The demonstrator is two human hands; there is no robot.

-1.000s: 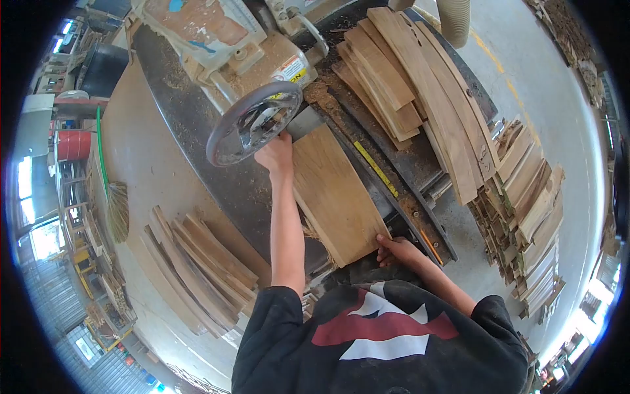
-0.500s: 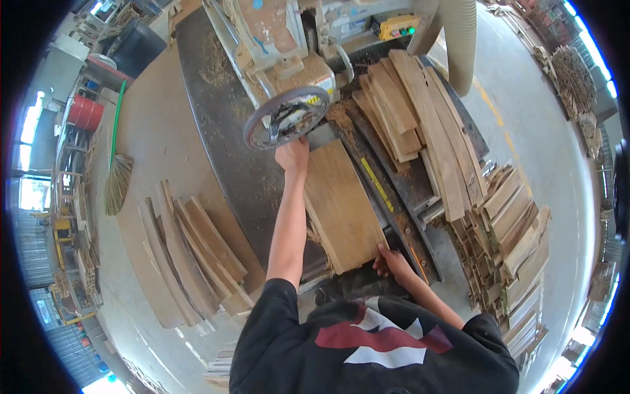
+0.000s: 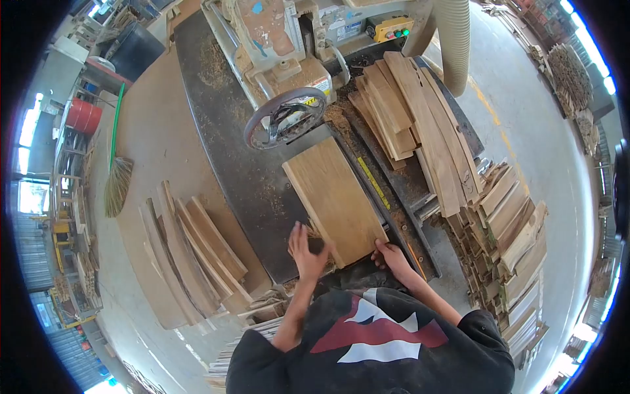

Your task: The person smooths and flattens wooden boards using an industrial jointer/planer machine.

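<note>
A wide light-brown board (image 3: 338,200) lies on the dark machine table (image 3: 246,177), its far end a little short of the handwheel (image 3: 285,118). My left hand (image 3: 307,253) is beside the board's near left edge, fingers apart, with nothing held. My right hand (image 3: 391,257) grips the near right corner of the board, thumb on top and fingers partly hidden below. A yellow measuring strip (image 3: 374,182) runs along the rail to the right of the board.
Planks (image 3: 433,125) are stacked on the table's right side, near a hose (image 3: 454,46). More boards (image 3: 190,249) lie at the left, and a wood pile (image 3: 512,230) stands at the right. A broom (image 3: 119,177) stands far left. A control box (image 3: 390,29) is behind.
My left hand has come back from beside the handwheel to the board's near left edge, and its fingers have opened. The board's far end has shifted slightly left. My right hand stays at the near corner.
</note>
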